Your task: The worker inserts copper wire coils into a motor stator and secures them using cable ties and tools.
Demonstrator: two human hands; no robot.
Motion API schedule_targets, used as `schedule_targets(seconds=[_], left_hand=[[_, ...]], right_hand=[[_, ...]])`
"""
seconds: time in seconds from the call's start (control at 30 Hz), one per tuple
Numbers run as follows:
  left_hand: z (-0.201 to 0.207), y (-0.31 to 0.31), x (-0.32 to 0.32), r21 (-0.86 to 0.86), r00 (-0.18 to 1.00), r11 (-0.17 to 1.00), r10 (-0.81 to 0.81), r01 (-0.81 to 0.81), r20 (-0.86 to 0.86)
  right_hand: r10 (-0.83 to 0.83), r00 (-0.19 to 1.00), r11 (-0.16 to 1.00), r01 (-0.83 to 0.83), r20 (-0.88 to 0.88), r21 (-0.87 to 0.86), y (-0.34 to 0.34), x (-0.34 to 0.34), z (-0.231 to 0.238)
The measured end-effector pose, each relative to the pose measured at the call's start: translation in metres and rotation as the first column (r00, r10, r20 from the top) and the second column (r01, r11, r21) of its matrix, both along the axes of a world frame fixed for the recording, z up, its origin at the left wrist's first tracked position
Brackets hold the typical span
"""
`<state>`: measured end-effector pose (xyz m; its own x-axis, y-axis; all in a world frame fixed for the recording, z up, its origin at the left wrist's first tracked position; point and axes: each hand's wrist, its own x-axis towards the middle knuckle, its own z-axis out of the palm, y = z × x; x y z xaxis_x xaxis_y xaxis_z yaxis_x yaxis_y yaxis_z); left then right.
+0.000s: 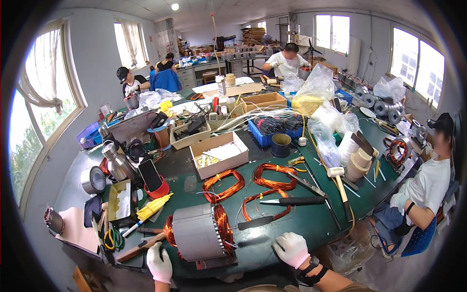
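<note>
A grey motor stator with copper windings bulging from both ends lies on its side on the green table in front of me. My left hand, in a white glove, is at the table's front edge, left of the stator and by a hammer's wooden handle. It looks empty, fingers a little bent. To the stator's right, my gloved right hand lies palm down on the tabletop, fingers apart, holding nothing. Between that hand and the windings lies a black-handled tool. Copper wire coils lie behind the stator.
A cardboard box stands behind the coils. On the right are pliers, a white-headed mallet and tape rolls. Left are yellow sleeves, a phone and a metal flask. Other people sit around the table.
</note>
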<state>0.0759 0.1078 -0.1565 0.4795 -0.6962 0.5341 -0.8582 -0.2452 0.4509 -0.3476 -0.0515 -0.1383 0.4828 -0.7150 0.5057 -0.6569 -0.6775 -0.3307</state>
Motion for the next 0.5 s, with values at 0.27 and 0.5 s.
schedule_targets(seconds=[0.27,0.5], left_hand=[[0.005,0.008,0.005,-0.021,1.000,1.000,0.017,-0.018,-0.022],[0.011,-0.009,0.002,-0.100,0.998,0.993,-0.062,0.064,0.024]], right_hand=[[0.016,1.000,1.000,-0.015,-0.012,0.007,-0.003,0.013,-0.005],[-0.084,0.996,0.996,0.085,0.035,-0.038,0.007,0.010,-0.007]])
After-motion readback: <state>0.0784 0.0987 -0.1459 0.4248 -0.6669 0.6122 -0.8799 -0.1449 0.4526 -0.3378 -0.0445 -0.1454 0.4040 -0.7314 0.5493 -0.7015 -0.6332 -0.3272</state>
